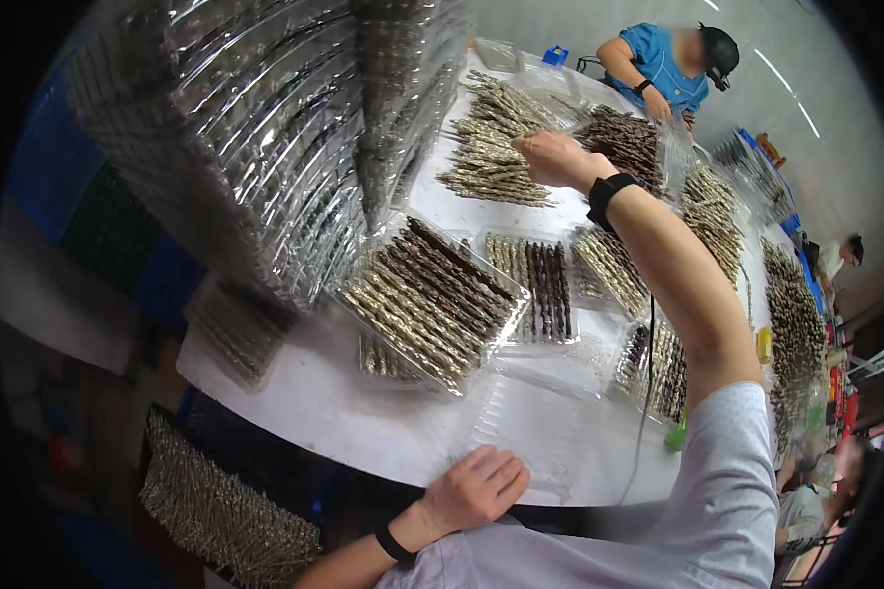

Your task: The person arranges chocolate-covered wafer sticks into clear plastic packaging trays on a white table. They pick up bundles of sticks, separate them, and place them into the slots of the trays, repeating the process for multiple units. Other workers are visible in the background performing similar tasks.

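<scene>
My right hand is stretched far across the table, its fingers closed at the right side of a loose pile of gold spiral drill bits. Whatever it pinches, if anything, is too small to make out. Close to the table's front edge, my left hand has its fingers curled, with the tips hidden. Just beyond it lies a clear plastic tray with moulded grooves. A filled tray of gold and dark brown drill bits rests tilted on top of another tray, left of centre.
Tall stacks of clear plastic trays rise at the left. More filled trays stand mid-table, beside a dark brown drill bit pile. A thin cable crosses the right side. A co-worker in blue works at the far end.
</scene>
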The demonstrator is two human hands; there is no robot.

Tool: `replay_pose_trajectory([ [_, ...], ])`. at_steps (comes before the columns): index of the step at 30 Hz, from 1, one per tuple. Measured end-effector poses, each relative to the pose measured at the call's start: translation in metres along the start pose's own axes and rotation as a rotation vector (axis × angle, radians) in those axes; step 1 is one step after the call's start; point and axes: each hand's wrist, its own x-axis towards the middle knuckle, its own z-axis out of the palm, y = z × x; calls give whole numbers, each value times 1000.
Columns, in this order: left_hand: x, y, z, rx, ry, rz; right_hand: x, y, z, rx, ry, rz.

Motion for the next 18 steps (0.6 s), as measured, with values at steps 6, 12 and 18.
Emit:
replay_pose_trajectory([
  [6, -1, 0, 1, -33, 14, -2, 23, -2, 51, -17, 107, 5],
  [12, 2, -2, -1, -11, 28, -6, 37, 10, 56, 37, -4, 108],
  [18, 1, 0, -1, -26, 39, -14, 31, 18, 39, 186, 55, 167],
])
